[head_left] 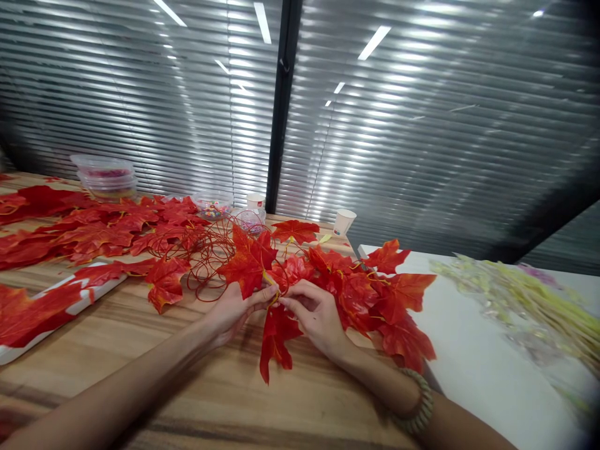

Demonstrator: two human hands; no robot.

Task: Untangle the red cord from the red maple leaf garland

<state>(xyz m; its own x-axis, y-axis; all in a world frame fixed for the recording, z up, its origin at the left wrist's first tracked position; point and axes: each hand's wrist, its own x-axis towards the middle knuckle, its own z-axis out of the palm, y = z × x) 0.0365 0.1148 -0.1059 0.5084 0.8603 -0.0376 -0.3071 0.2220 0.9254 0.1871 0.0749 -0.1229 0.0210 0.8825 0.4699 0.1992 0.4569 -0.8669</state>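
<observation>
My left hand [237, 307] and my right hand [315, 312] meet over a wooden table [225, 394], both pinched on the stem of a red artificial maple leaf [249, 261]. The fingertips touch at the leaf's yellowish stalk. Another red leaf [276, 340] hangs below the hands, between my wrists. Coils of thin red wire [206, 259] lie just behind my left hand. A cluster of joined red leaves [375, 294] spreads to the right of my right hand. A beaded bracelet [419, 412] is on my right wrist.
Many loose red leaves [84, 231] cover the table's left side, some on a white tray [28, 344]. Stacked clear plastic tubs [107, 176], a bead dish [213, 206] and two paper cups [344, 222] stand at the back. Pale yellow-green sprigs [529, 300] lie on a white table at right.
</observation>
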